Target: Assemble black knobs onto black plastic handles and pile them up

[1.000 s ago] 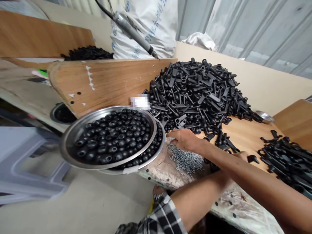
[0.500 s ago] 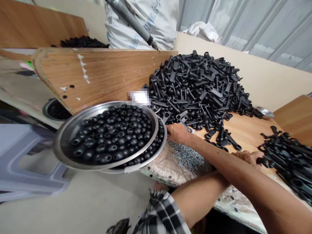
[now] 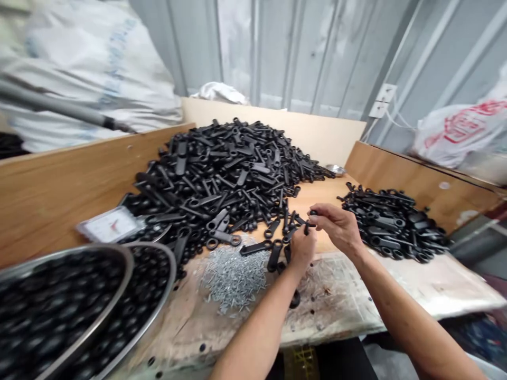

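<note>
My left hand point(image 3: 301, 247) and my right hand point(image 3: 338, 226) meet over the wooden table point(image 3: 317, 195), fingers pinched together on a small black part point(image 3: 310, 220) held between them. A big heap of black lever-shaped parts point(image 3: 229, 169) rises just behind the hands. A patch of small silver screws point(image 3: 233, 277) lies left of my left wrist. A few loose black levers point(image 3: 261, 246) lie between the screws and my hands.
Two stacked steel bowls of black round knobs point(image 3: 71, 311) stand at the lower left. A smaller heap of black parts point(image 3: 392, 224) lies at the right. Wooden boards point(image 3: 51, 184) wall the table. A small steel dish point(image 3: 336, 169) sits at the back. White sacks stand behind.
The view has swung right. My left hand came away from the bowls' rim and my right hand rose from the table; both now meet on a small black part.
</note>
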{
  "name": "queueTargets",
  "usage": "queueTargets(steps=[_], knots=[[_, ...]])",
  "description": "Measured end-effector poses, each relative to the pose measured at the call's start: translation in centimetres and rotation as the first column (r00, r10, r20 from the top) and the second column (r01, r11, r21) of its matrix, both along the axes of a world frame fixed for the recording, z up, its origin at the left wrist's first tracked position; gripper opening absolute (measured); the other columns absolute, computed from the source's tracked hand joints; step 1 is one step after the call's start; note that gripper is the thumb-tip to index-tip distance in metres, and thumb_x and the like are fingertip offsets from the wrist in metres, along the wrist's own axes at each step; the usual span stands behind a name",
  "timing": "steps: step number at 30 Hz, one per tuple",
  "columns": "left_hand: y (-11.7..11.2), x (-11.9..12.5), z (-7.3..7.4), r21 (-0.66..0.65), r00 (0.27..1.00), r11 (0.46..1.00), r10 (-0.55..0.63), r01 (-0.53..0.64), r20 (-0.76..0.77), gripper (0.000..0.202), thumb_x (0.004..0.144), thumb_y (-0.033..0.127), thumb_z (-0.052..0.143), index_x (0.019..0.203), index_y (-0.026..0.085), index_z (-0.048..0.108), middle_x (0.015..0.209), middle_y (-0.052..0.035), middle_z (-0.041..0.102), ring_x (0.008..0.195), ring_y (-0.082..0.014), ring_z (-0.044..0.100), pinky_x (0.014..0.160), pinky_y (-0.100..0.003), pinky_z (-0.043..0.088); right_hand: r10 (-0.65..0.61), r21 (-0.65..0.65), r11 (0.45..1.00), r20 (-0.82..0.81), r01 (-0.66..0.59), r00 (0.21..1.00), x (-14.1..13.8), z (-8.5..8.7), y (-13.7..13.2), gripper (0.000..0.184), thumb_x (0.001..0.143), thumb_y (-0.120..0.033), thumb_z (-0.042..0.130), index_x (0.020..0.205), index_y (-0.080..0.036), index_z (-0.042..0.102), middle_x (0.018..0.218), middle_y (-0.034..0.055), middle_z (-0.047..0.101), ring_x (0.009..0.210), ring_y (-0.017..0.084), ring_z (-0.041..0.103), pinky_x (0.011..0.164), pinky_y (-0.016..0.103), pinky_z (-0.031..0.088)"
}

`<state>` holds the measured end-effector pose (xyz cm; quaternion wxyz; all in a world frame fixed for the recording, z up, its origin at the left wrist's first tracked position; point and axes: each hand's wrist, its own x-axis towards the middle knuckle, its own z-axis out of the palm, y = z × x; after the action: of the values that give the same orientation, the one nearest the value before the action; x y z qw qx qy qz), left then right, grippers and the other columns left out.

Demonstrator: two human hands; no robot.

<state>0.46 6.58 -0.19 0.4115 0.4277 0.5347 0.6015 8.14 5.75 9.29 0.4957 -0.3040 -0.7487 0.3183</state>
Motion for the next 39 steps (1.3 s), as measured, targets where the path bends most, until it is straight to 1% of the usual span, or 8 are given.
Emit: queueTargets(steps=[4,9,15,20,28,33,36,39], knots=[[-0.2,0.0,-0.3,0.033,0.998,0.999,0.012,-0.01,-0.059,0.021,0.076,0.031,0.047,0.065,0.014,0.053,0.054,0.0024,0.052,0.05,-0.009,0.049,0.051,-0.02,0.038,-0.066,-0.202,0.979,-0.191,0.027,0.979,4.7,-3.3,2.3,0.02,0.061,-0.024,0.07,0.079,-0.015,0.065,0.06,-0.0003,0.059,0.053,0.012,0.053,0.046,0.023,0.042],[-0.5,0.4,0.3,0.028,0.987,0.998,0.057,-0.053,-0.149,0.019,0.072,0.029,0.048,0.059,0.016,0.048,0.048,0.0044,0.046,0.045,-0.0086,0.043,0.048,-0.02,0.035,-0.036,-0.312,0.949,-0.255,-0.047,0.966,5.8,-6.3,2.9,0.021,0.06,-0.023,0.07,0.08,-0.016,0.068,0.064,-0.0001,0.06,0.054,0.009,0.049,0.047,0.021,0.039],[-0.7,0.7,0.1,0.062,0.954,0.996,0.076,-0.061,-0.291,0.017,0.071,0.026,0.05,0.057,0.017,0.048,0.05,0.0046,0.045,0.05,-0.0098,0.044,0.054,-0.021,0.036,0.076,-0.329,0.919,-0.389,-0.215,0.918,5.4,-6.4,1.7,0.018,0.059,-0.019,0.071,0.076,-0.017,0.066,0.064,-0.0017,0.059,0.053,0.008,0.049,0.047,0.018,0.039],[-1.2,0.9,0.4,0.12,0.936,0.992,0.083,-0.044,-0.342,0.014,0.071,0.025,0.049,0.06,0.017,0.053,0.053,0.0032,0.049,0.058,-0.0124,0.049,0.058,-0.022,0.038,0.15,-0.325,0.901,-0.387,-0.287,0.91,5.5,-6.9,1.5,0.017,0.064,-0.019,0.068,0.081,-0.018,0.068,0.075,0.0007,0.064,0.062,0.011,0.054,0.052,0.02,0.043],[-1.6,0.7,0.7,0.162,0.92,0.987,0.082,-0.02,-0.384,0.016,0.073,0.029,0.047,0.069,0.017,0.057,0.061,0.0022,0.055,0.062,-0.0131,0.051,0.058,-0.022,0.039,0.114,-0.379,0.891,-0.342,-0.248,0.933,5.4,-7.0,1.0,0.023,0.067,-0.025,0.067,0.089,-0.019,0.069,0.08,0.0029,0.066,0.063,0.011,0.055,0.056,0.022,0.045],[-1.6,0.9,0.4,0.143,0.919,0.989,0.089,-0.036,-0.385,0.017,0.074,0.032,0.048,0.068,0.017,0.055,0.063,0.0017,0.055,0.064,-0.0136,0.052,0.061,-0.022,0.04,0.121,-0.419,0.862,-0.374,-0.284,0.92,5.2,-7.2,0.9,0.024,0.071,-0.031,0.063,0.089,-0.016,0.068,0.064,0.002,0.062,0.052,0.011,0.052,0.048,0.023,0.044],[-1.6,1.0,0.2,0.125,0.897,0.99,0.106,-0.058,-0.428,0.015,0.074,0.03,0.047,0.07,0.018,0.055,0.066,0.0003,0.056,0.068,-0.0151,0.053,0.063,-0.023,0.039,0.089,-0.367,0.909,-0.295,-0.199,0.951,5.2,-7.5,0.9,0.024,0.074,-0.033,0.06,0.089,-0.016,0.068,0.061,0.0015,0.059,0.05,0.011,0.051,0.047,0.023,0.044],[-1.7,1.2,0.0,0.096,0.877,0.994,0.083,-0.042,-0.473,0.013,0.074,0.027,0.045,0.073,0.017,0.054,0.067,-0.0005,0.056,0.067,-0.0158,0.052,0.062,-0.024,0.039,-0.012,-0.139,0.99,-0.109,-0.004,0.994,5.3,-7.7,0.7,0.021,0.077,-0.032,0.056,0.088,-0.019,0.068,0.069,0.0031,0.061,0.058,0.012,0.053,0.057,0.025,0.045]])
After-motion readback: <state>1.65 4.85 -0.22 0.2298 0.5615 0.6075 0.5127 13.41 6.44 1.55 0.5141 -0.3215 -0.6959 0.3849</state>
